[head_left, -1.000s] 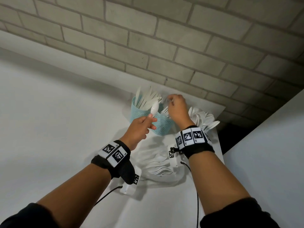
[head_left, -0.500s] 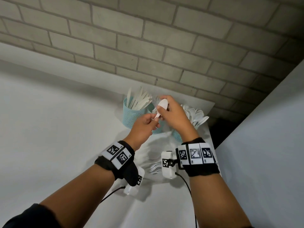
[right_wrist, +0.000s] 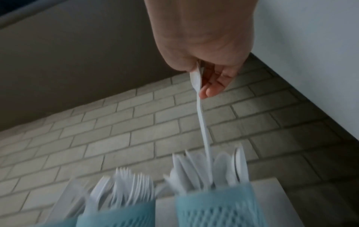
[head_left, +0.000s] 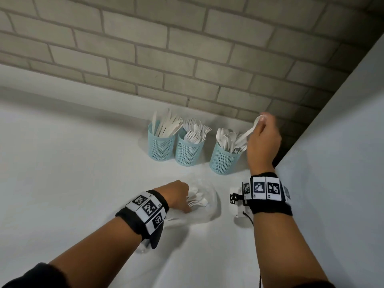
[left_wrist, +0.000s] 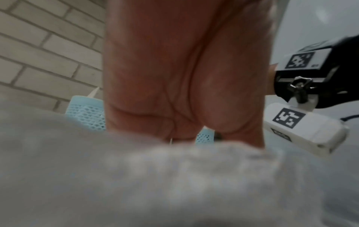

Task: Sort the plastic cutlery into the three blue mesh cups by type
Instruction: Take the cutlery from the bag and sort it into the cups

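Note:
Three blue mesh cups stand in a row by the brick wall: the knife cup (head_left: 161,147), the fork cup (head_left: 189,151) and the spoon cup (head_left: 224,162). My right hand (head_left: 262,124) pinches a white spoon (head_left: 250,132) by its bowl end, and the handle slants down into the spoon cup (right_wrist: 219,205). The right wrist view shows the spoon (right_wrist: 202,121) hanging from my fingers among the other spoons. My left hand (head_left: 186,205) is low on the table at a small pile of white spoons (head_left: 198,201). Its fingertips are hidden behind the hand.
The loose spoons lie on crumpled clear plastic wrap (head_left: 211,208), which blurs the foreground of the left wrist view. A white wall panel (head_left: 332,163) closes in the right side, close to my right arm. The white table (head_left: 72,173) stretches out to the left.
The spoon passed from my left hand to my right, which carried it right to the spoon cup. My left hand dropped to the spoon pile.

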